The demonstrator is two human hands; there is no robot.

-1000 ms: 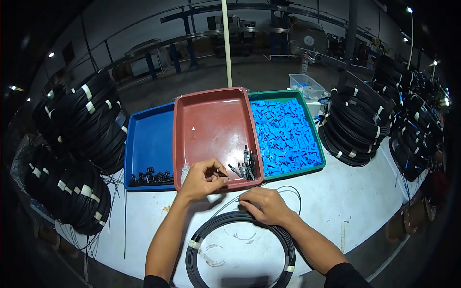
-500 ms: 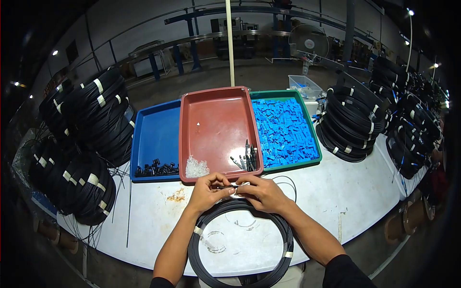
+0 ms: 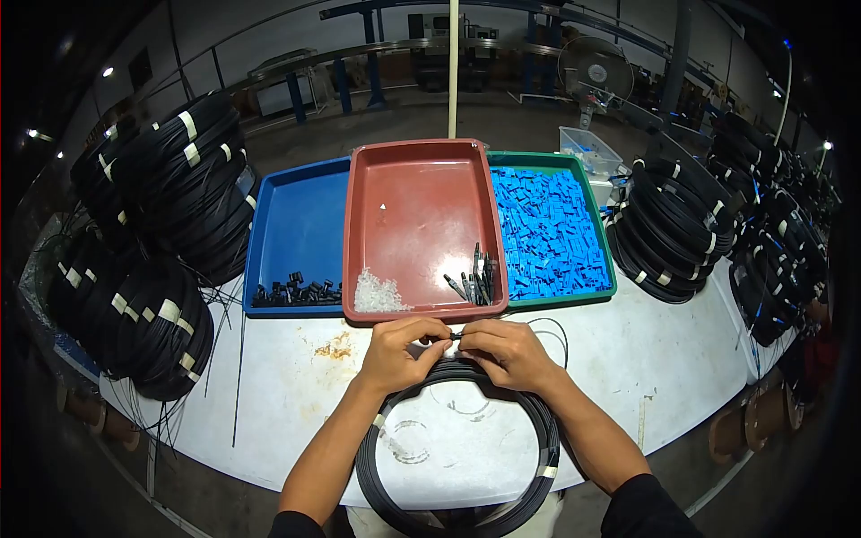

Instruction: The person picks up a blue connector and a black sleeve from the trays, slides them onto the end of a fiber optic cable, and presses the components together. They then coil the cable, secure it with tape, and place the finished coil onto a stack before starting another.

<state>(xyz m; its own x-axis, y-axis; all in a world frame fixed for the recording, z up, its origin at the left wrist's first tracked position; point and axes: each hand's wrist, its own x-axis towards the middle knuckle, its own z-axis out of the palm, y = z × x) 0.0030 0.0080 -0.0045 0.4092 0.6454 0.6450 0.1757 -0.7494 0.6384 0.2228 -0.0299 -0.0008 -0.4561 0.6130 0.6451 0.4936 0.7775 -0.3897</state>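
At centre our left hand (image 3: 399, 355) and right hand (image 3: 508, 353) both pinch a small part (image 3: 456, 335), steadying it. The coil (image 3: 545, 430) lies just below, so slack is near

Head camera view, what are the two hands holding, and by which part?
The left hand and right hand together pinch a small dark piece, one at each end, above the black cable coil.
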